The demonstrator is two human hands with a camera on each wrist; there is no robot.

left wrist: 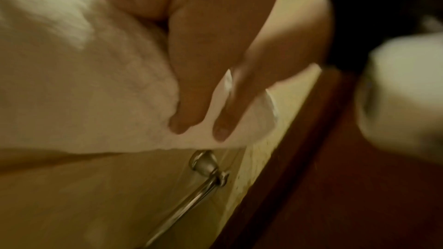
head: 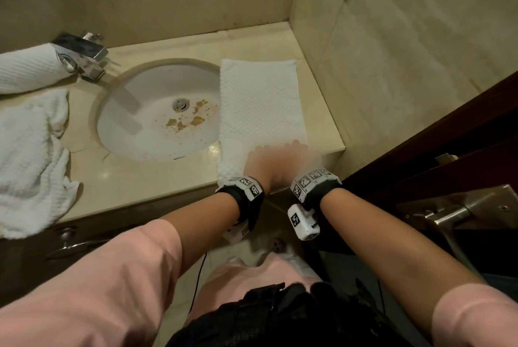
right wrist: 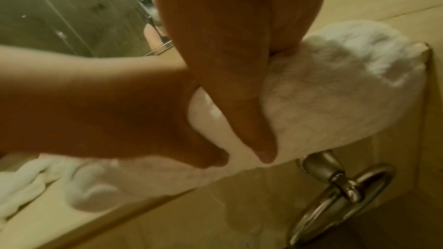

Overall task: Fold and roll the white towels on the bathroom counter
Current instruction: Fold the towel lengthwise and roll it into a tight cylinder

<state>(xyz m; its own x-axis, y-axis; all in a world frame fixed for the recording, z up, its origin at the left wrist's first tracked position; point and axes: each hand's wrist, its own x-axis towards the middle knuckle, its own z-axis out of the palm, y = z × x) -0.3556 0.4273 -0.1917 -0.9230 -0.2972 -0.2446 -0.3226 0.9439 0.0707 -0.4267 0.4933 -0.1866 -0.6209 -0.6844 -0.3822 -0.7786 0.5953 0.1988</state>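
Note:
A white waffle-textured towel [head: 260, 99] lies folded into a long strip on the counter [head: 140, 178], right of the sink. Its near end is curled up into the start of a roll at the counter's front edge. My left hand [head: 259, 163] and right hand [head: 294, 158] sit side by side on that roll, fingers over the top. In the left wrist view my left hand [left wrist: 191, 44] presses its thumb against the front of the roll [left wrist: 95, 86]. The right wrist view shows my right hand [right wrist: 227, 54] with its thumb likewise on the roll [right wrist: 323, 92].
A rolled white towel [head: 28, 69] lies at far left behind the chrome faucet [head: 81, 52]. A crumpled white towel [head: 30, 156] covers the counter's left front. The stained sink [head: 134, 127] is left of the strip; a tiled wall [head: 392, 66] borders it on the right. A cabinet handle [right wrist: 335, 186] hangs below.

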